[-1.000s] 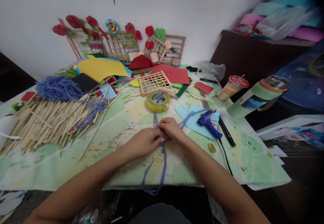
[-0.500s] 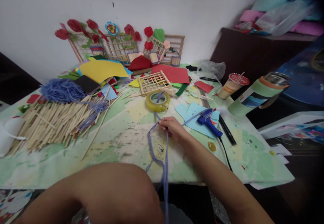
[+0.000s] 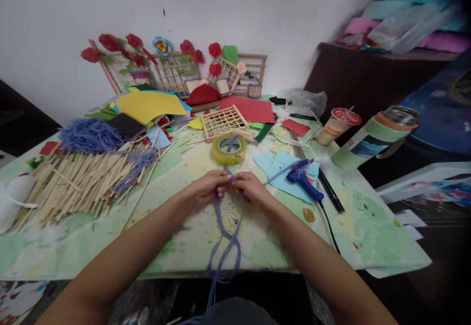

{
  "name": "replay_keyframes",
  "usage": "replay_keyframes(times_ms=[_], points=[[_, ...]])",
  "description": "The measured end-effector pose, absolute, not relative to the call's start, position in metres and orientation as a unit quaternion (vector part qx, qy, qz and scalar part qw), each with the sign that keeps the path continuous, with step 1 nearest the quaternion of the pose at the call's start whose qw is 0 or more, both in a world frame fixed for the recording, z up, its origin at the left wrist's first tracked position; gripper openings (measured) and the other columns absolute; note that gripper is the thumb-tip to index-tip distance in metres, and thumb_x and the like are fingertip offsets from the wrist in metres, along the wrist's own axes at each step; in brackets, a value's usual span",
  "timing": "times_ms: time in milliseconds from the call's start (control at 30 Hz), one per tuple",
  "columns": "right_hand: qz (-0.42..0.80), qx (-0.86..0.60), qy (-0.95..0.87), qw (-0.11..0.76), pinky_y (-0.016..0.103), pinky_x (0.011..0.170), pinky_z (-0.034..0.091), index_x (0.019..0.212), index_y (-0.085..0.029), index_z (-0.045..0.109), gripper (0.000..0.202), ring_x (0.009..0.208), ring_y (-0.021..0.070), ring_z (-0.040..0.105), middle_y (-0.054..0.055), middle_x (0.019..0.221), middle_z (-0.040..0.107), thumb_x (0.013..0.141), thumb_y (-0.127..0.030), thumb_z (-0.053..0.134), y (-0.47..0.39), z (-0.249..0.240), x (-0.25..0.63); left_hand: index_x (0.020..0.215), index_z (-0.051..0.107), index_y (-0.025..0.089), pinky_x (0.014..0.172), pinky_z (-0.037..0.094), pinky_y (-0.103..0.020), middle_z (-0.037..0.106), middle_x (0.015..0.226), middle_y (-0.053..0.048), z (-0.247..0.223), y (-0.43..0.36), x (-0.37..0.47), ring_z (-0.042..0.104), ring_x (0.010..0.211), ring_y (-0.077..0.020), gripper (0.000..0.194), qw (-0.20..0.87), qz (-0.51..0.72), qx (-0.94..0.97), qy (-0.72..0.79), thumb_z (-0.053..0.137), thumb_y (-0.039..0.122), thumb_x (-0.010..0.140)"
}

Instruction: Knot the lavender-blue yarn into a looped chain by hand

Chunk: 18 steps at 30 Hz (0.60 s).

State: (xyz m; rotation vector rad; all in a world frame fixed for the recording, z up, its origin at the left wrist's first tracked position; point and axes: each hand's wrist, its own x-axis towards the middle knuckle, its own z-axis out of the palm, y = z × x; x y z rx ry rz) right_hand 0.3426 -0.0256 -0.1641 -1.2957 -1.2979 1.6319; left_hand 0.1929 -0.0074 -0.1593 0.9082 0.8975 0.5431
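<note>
Purple yarn (image 3: 220, 217) runs in several strands from my fingers down over the table's front edge. My left hand (image 3: 210, 186) pinches it just in front of the tape roll. Right beside it, my right hand (image 3: 249, 186) pinches the same yarn, the fingertips of both hands almost touching. One strand reaches into the yellow roll of tape (image 3: 222, 157), which lies flat on the table. Another strand leads right to the blue glue gun (image 3: 304, 180), resting on light blue paper (image 3: 274, 165). What exactly sits between the fingertips is too small to make out.
Wooden sticks (image 3: 77, 183) and a heap of purple yarn (image 3: 90, 135) lie at left. A small stick lattice (image 3: 225, 123) is behind the tape. On the right stand a sealed drink cup (image 3: 336, 126) and a green bottle (image 3: 371, 141). A black marker (image 3: 331, 191) lies near the glue gun's cord.
My left hand has come up from near my body to the yarn beside my right hand. The hanging strands have gone slack and curl into loops. The right hand has barely moved.
</note>
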Motion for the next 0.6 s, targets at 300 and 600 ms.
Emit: replay_keyframes(times_ms=[300, 600], points=[[0.429, -0.554, -0.664, 0.261, 0.021, 0.045, 0.024, 0.058, -0.015, 0.052, 0.021, 0.045, 0.0080, 0.038, -0.001, 0.049, 0.050, 0.075, -0.027, 0.047, -0.021, -0.177, 0.348, 0.074, 0.052, 0.015, 0.032, 0.007, -0.017, 0.043, 0.044, 0.006, -0.169, -0.005, 0.188, 0.022, 0.031, -0.0013, 0.018, 0.703, 0.238, 0.481, 0.466, 0.064, 0.028, 0.068], [0.519, -0.494, -0.645, 0.266, 0.021, 0.047, 0.027, 0.058, -0.013, 0.055, 0.029, 0.047, 0.0074, 0.036, -0.002, 0.049, 0.046, 0.075, -0.036, 0.049, -0.031, -0.162, 0.350, 0.072, 0.055, 0.014, 0.033, 0.010, -0.019, 0.052, 0.046, 0.004, -0.173, -0.006, 0.191, 0.025, 0.031, -0.0018, 0.017, 0.672, 0.261, 0.494, 0.486, 0.063, 0.026, 0.064]])
